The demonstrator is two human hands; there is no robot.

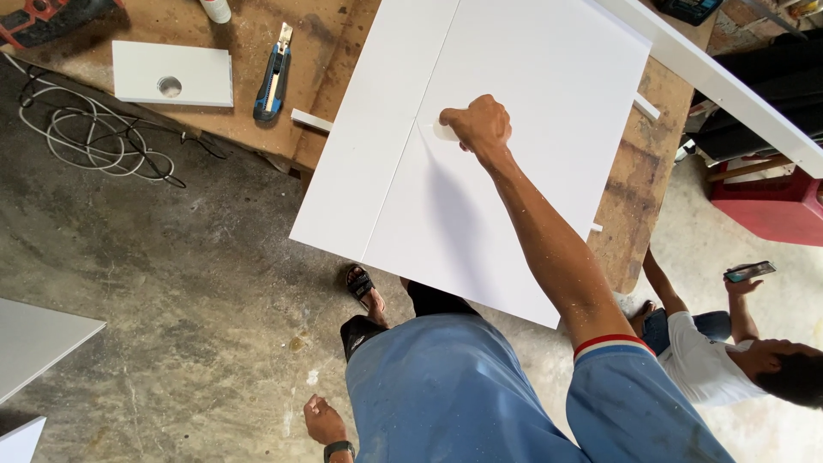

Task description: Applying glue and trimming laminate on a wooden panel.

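The right hand (480, 124) is reaching out over a big white panel (514, 111) that is lying flat on the wooden table (639, 184), its near corner overhanging the table edge toward the person. The grip is closed, fingers curled down around a small pale piece (445, 131) that is showing just at the left of the knuckles and is pressing against the panel face; what the piece is cannot be told. It is sitting right beside a thin straight seam (410, 137) that is running along the panel's long axis, from the far edge down to the near edge, with a short slanted line branching off it under the hand. So the seam is lying just left of the grip, and the right hand is by far the nearer one.

The left hand (324, 420) is hanging low by the person's side over the concrete floor (171, 283), well apart from the panel, loosely curled and holding nothing, a watch on the wrist.

Farther left on the table, a blue utility knife (273, 77) is lying near a small white board (171, 75) with a round hole, and a white cable (86, 133) is coiling over the edge. No containers are in view. At right, another person (720, 360) is sitting on the floor, holding up a phone (749, 271).
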